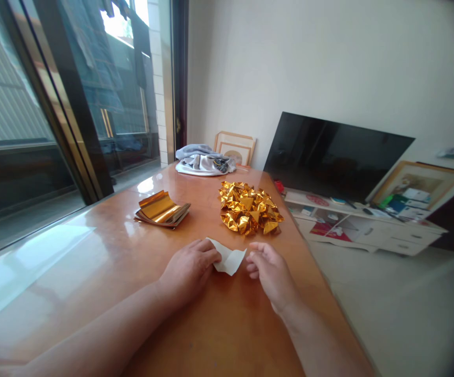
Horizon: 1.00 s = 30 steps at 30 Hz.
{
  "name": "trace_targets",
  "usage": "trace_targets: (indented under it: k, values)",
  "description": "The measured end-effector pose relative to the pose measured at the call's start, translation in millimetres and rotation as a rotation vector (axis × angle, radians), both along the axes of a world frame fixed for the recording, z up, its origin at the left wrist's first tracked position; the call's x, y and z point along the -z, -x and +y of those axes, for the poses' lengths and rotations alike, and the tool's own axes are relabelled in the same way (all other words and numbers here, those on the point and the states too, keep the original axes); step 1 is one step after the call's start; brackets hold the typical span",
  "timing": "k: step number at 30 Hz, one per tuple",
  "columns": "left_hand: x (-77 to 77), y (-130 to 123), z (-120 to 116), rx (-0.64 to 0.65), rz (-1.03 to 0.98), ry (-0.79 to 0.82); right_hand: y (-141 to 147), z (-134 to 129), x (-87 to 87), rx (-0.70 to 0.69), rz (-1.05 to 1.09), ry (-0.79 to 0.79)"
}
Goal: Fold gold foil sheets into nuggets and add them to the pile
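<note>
A small pale sheet of paper [229,260], creased and bent up at its right side, lies on the table in front of me. My left hand [196,263] is closed over the sheet's left edge, its fingers pressing the paper down. My right hand [268,269] is just beside the sheet's right corner. Its fingers are loosely curled with thumb and forefinger slightly apart, and nothing shows in them. Beyond the sheet sits a heap of folded gold foil paper pieces [250,207]. Farther left is a stack of gold foil paper sheets [162,209], the top ones curling upward.
The glossy wooden table [219,324] has its right edge near my right forearm. Grey cloth [201,161] is bundled at the far end, before leaning frames [236,146]. A glass sliding door [65,104] is at left. Right stand a television [336,157] and white cabinet [384,233].
</note>
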<state>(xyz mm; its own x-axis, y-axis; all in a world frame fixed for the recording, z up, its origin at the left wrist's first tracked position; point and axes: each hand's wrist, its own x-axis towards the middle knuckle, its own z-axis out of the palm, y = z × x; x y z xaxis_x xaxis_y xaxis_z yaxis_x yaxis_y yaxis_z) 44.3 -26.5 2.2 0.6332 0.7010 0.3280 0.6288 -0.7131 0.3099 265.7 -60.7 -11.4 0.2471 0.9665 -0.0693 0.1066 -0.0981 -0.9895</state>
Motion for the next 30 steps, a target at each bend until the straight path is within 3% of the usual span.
trace_targets:
  k: [4,7,11,14,19,24,30]
  values:
    - [0.0,6,5,0.071,-0.050,0.059,-20,8,10.8,-0.018,-0.348,-0.130]
    - [1.9,8,7,0.110,-0.068,0.100,-29,9,16.8,-0.143,-0.579,-0.201]
    - [4.1,10,8,0.139,-0.048,0.147,-30,6,15.4,-0.311,-0.745,-0.265]
    - [0.8,11,8,0.142,-0.033,0.108,-26,3,11.1,-0.358,-0.798,-0.286]
    - [-6.7,7,1,0.084,-0.095,0.106,-15,-1,6.1,-0.379,-0.790,-0.273]
    - [-1.6,-1,-4,0.083,-0.034,0.163,-7,-6,2.9,-0.438,-0.669,-0.263]
    - [7.5,-4,8,-0.004,-0.119,0.267,-13,1,0.4,-0.287,-0.326,-0.152]
